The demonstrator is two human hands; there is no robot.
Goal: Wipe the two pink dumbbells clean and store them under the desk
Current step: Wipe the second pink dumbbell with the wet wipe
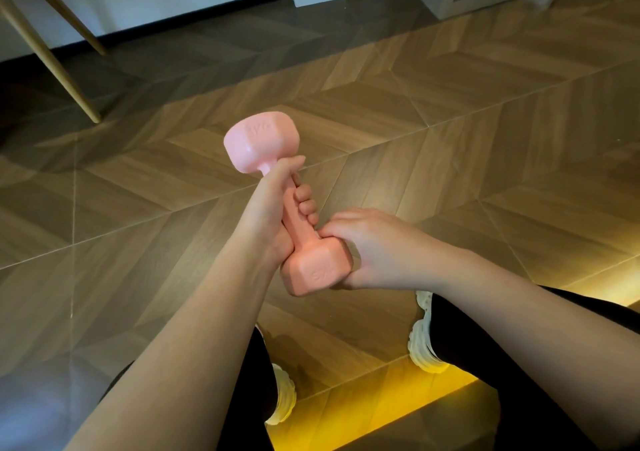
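Both forearms fill the near field, above my knees and white shoes (424, 343), and converge on the single pink dumbbell (294, 204) in view; the second is not visible. Below lies the herringbone wood floor (450, 111), the largest surface, with slanted wooden legs (52, 59) at far left that I judge may belong to the bench. The dumbbell is held in the air over the floor, tilted, far head (261, 144) up and away, near head (317, 265) down toward me. My left hand (277, 208) is closed around the handle, fingers wrapped. My right hand (367, 246) is clamped over the near head, thumb at the handle junction. No cloth is visible; whether one sits under the right palm I cannot tell. Handling judgement: rigid, dense for its size, with a smooth, slightly glossy coating that may slip when damp. Grip the narrow handle for control; support a faceted head from beneath when turning. Not fragile, but a drop could mark the floor.
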